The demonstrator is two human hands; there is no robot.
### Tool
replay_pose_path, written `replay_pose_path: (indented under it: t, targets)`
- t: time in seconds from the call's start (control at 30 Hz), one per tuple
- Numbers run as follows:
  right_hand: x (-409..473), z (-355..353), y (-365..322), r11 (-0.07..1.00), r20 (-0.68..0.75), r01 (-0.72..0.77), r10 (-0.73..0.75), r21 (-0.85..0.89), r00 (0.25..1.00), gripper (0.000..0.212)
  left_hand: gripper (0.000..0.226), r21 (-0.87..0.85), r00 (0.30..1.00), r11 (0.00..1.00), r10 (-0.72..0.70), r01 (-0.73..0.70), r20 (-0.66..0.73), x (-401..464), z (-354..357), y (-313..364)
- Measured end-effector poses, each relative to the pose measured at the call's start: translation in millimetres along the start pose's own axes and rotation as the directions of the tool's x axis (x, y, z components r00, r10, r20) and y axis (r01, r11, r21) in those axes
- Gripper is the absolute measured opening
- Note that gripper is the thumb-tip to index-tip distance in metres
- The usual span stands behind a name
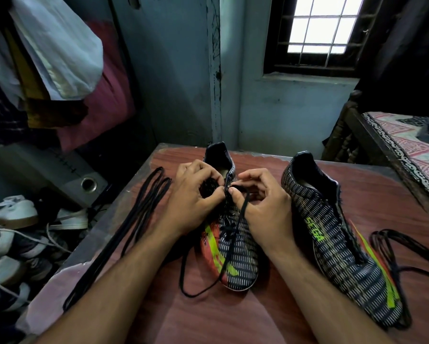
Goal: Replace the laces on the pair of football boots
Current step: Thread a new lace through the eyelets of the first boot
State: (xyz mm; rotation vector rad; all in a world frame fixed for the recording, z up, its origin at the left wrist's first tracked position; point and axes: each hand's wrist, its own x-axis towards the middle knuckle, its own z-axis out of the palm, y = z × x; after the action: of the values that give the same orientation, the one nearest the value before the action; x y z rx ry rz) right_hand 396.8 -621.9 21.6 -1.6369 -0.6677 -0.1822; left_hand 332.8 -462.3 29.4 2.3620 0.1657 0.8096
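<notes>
Two football boots sit on the red-brown table (pixel 258 319). Their toes point toward the person and their heels point away. The left boot (pixel 233 256) is in the middle, right under both hands. The right boot (pixel 337 234) lies beside it, off to the right, and no hand touches it.

The left hand (pixel 191 202) is curled on the left side of the boot's opening, and its fingers pinch at the dark lacing there. The right hand (pixel 263 202) is curled too, and its thumb and first finger pinch the black lace (pixel 233 234) just at the top eyelets. The two hands nearly meet over the tongue.

From that pinch the lace runs down along the boot toward the toe, then makes a loose loop on the table in front of it. So the lace lies along the boot's long line, and I think the next pull should go up and away, toward the heel.

A bundle of black laces (pixel 124 232) lies well to the left. Another loose lace (pixel 402 244) curls to the right of the right boot. I cannot tell which laces are new.
</notes>
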Motion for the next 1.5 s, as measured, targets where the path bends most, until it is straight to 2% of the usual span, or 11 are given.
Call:
replay_pose_path:
  t: [0.47,0.7,0.77,0.87,0.97,1.07,1.13,1.2,1.23,1.4,1.5]
  targets:
    - [0,1,2,1.000,0.032,0.008,-0.007,-0.024,0.999,0.027,0.023,-0.063,0.998,0.998,-0.015,0.011,-0.057,0,-1,0]
    - [0,2,2,0.999,0.021,0.024,-0.023,-0.044,1.000,0.022,0.012,-0.318,0.988,0.946,-0.107,0.066,-0.112,0,-9,8]
    - [-1,2,1,0.998,0.026,0.032,-0.031,-0.058,0.999,0.021,0.012,-0.525,0.961,0.832,-0.261,0.177,-0.089,2,-12,13]
    - [-1,3,1,0.996,0.050,0.047,-0.043,-0.078,0.998,0.021,0.011,-0.837,0.865,0.468,-0.501,0.283,0.012,6,-17,17]
    - [-3,3,0,0.993,0.084,0.061,-0.053,-0.097,0.995,0.022,0.013,-0.895,0.819,0.342,-0.573,0.286,0.042,11,-19,6]
    - [-4,3,-1,0.991,0.103,0.068,-0.056,-0.112,0.993,0.023,0.010,-0.833,0.841,0.475,-0.541,0.284,-0.022,12,-18,-2]
    - [-3,3,-1,0.991,0.102,0.070,-0.059,-0.114,0.993,0.023,0.020,-0.719,0.933,0.667,-0.352,0.196,-0.073,9,-23,-9]
    - [-3,3,-1,0.990,0.105,0.076,-0.064,-0.118,0.992,0.024,0.035,-0.400,0.996,0.915,-0.076,0.055,-0.036,7,-32,-19]
    - [-3,3,-1,0.989,0.106,0.080,-0.067,-0.122,0.992,0.024,0.037,-0.241,1.000,0.971,0.001,0.000,0.004,8,-35,-24]
    - [-3,2,1,0.985,0.111,0.100,-0.085,-0.138,0.990,0.023,0.023,-0.092,0.993,0.995,-0.045,0.035,-0.110,11,-32,-38]
    - [-3,3,3,0.985,0.109,0.109,-0.094,-0.135,0.990,0.022,0.028,-0.388,0.932,0.901,-0.292,0.193,-0.216,15,-30,-31]
